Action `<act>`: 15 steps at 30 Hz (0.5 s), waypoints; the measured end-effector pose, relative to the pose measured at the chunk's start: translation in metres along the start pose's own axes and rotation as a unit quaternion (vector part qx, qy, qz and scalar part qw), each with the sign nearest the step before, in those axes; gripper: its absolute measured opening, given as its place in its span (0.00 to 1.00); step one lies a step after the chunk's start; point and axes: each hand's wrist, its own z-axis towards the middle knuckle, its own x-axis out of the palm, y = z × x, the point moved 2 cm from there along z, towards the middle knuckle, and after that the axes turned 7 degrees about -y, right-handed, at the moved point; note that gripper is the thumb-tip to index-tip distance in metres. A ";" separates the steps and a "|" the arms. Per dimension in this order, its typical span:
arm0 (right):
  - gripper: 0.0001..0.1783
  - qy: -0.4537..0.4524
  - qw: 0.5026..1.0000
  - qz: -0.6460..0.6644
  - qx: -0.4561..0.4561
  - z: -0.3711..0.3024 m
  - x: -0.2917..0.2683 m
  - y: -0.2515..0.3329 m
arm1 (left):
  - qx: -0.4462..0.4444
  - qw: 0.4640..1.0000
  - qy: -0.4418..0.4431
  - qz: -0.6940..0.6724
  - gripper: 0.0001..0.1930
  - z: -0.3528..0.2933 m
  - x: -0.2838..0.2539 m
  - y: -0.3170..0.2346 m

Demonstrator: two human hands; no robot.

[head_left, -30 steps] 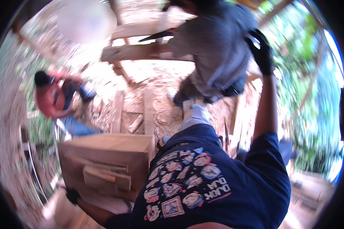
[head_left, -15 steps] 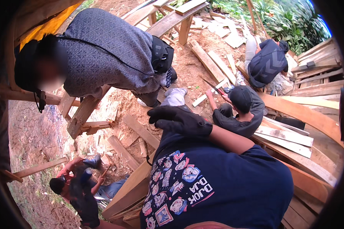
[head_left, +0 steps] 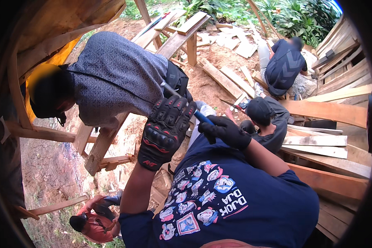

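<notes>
A slim tool (head_left: 203,117) with a grey metal shaft and a blue grip section slants in front of my chest; what kind it is I cannot make out. My gloved left hand (head_left: 165,132), its knuckles facing up, is closed round the shaft, hiding the middle. At the lower, blue end, my right hand (head_left: 227,132), also in a black glove, has its fingers wrapped about it. The metal end pokes out beyond my left fingers, near the waist bag (head_left: 177,78) of a bending person.
The bending person (head_left: 115,74) stands close at left beside a timber trestle (head_left: 105,144). Another person (head_left: 264,120) sits just beyond my right hand; others crouch at far right (head_left: 285,66) and lower left (head_left: 97,223). Stacked planks (head_left: 318,146) lie at right, a plank bench (head_left: 182,41) at the back.
My left hand has risen from the lower left with the tool, bringing it in front of my chest. My right hand, empty before, has moved right and closed on the blue end.
</notes>
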 end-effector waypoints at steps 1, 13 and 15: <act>0.24 -0.067 0.998 0.012 -0.017 0.007 -0.020 -0.002 | -0.020 1.000 -0.011 0.007 0.27 0.013 0.010 0.015; 0.17 -0.383 0.893 0.202 0.121 0.264 -0.333 -0.075 | -0.264 0.957 0.030 0.114 0.24 0.151 0.205 0.231; 0.18 -0.389 0.875 0.226 0.177 0.314 -0.381 -0.101 | -0.325 0.936 0.087 0.106 0.26 0.137 0.245 0.261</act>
